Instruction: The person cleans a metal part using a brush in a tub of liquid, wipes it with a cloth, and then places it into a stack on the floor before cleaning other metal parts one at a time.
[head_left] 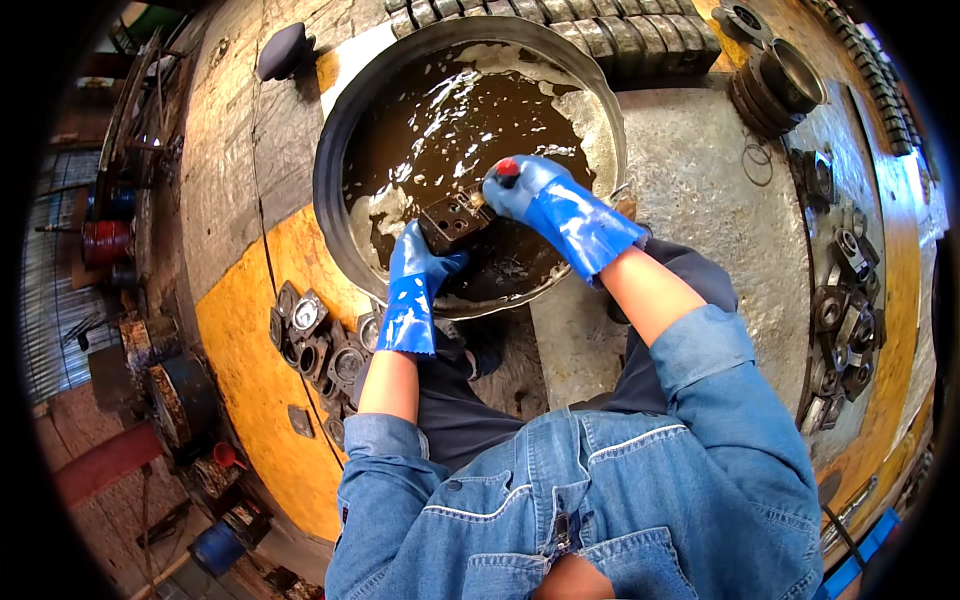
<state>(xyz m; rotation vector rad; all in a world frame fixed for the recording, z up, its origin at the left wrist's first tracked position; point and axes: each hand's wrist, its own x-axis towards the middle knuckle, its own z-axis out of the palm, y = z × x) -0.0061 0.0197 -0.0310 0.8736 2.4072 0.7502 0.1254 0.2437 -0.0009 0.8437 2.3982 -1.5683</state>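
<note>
Both my hands wear blue rubber gloves and work over a large round metal basin point(333, 130) of dark brown, foamy liquid. My left hand point(420, 262) grips a dark metal block with round holes point(452, 222) by its near left side, just above the liquid. In my right hand point(530, 188) is a tool with a red handle end point(508, 168). The tool's pale working end point(477, 200) meets the block's right side; it looks like a brush, though my fingers hide most of it.
Several greasy metal parts point(325, 345) lie on the yellow floor left of my legs. More parts point(845, 310) line the right side. Ribbed metal blocks point(640, 45) stand behind the basin, with stacked rings point(780, 85) at far right. A dark rounded object point(284, 52) sits upper left.
</note>
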